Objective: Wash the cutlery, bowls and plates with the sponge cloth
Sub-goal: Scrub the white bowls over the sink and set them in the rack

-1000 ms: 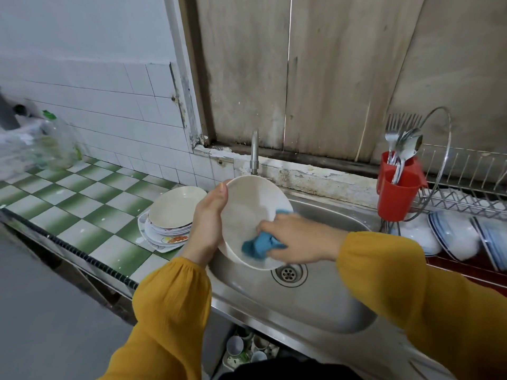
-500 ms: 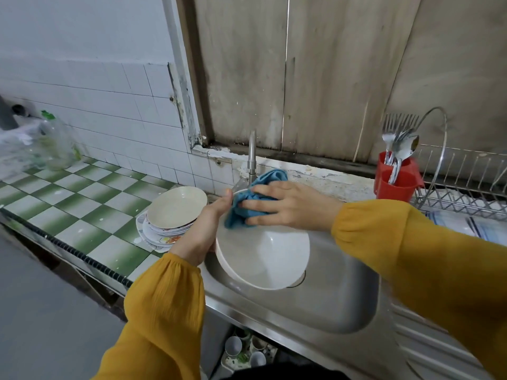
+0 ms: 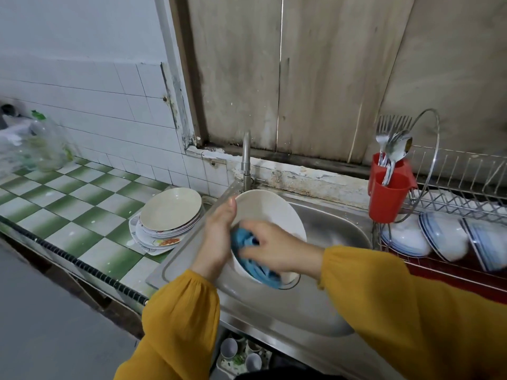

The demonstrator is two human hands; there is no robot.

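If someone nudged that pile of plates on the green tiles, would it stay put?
Possibly not. The plate stack is piled unevenly, lower plates jutting out, so top ones may slide. The tiled counter looks glossy, so the whole pile might skid.

Home kitchen: sink, dish rack.

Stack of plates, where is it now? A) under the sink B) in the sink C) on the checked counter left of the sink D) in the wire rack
C: the stack of plates sits on the green-checked counter, beside the left edge of the sink.
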